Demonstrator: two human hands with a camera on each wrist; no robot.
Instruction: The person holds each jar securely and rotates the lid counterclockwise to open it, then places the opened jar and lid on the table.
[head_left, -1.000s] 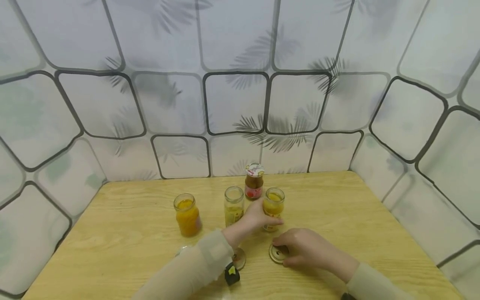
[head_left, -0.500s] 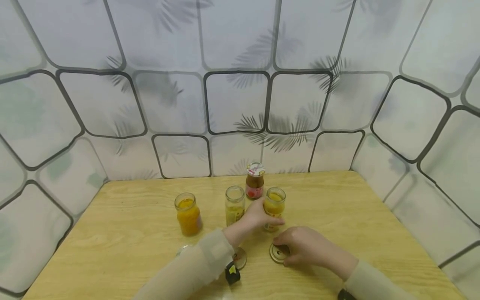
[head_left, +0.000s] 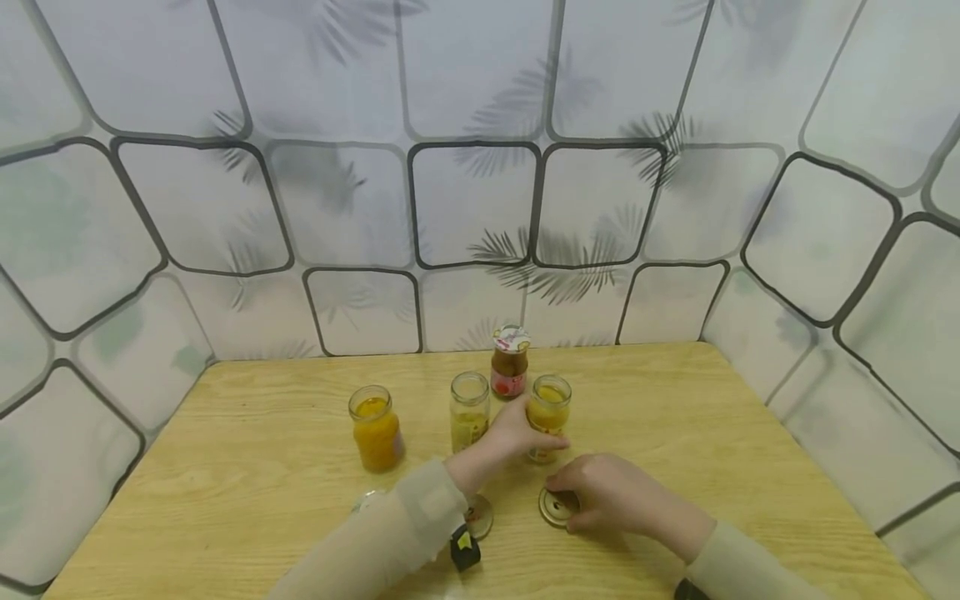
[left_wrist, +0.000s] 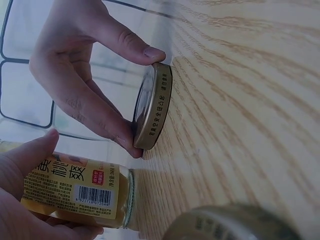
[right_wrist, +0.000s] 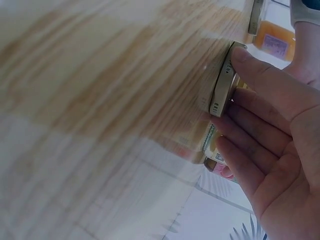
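Note:
My left hand (head_left: 510, 435) holds an open glass jar of yellow fruit (head_left: 550, 404) upright on the table, thumb and fingers around its sides. In the left wrist view, the jar's label (left_wrist: 75, 187) has dark characters and a barcode. Nearer the front, my right hand (head_left: 617, 500) pinches a gold metal jar lid (head_left: 552, 508) by its rim. This lid (left_wrist: 156, 107) lies flat on the tabletop, apart from the jar, in the left wrist view. From the right wrist, the thumb sits on one side of the lid (right_wrist: 226, 82) and fingertips on the other.
An open, partly filled jar (head_left: 469, 408) stands left of the held one, partly behind the left hand. Further left is an open jar of orange fruit (head_left: 377, 437). A lidded reddish-brown jar (head_left: 509, 367) stands behind. Another lid (head_left: 480, 515) lies beside the left sleeve (head_left: 390, 529).

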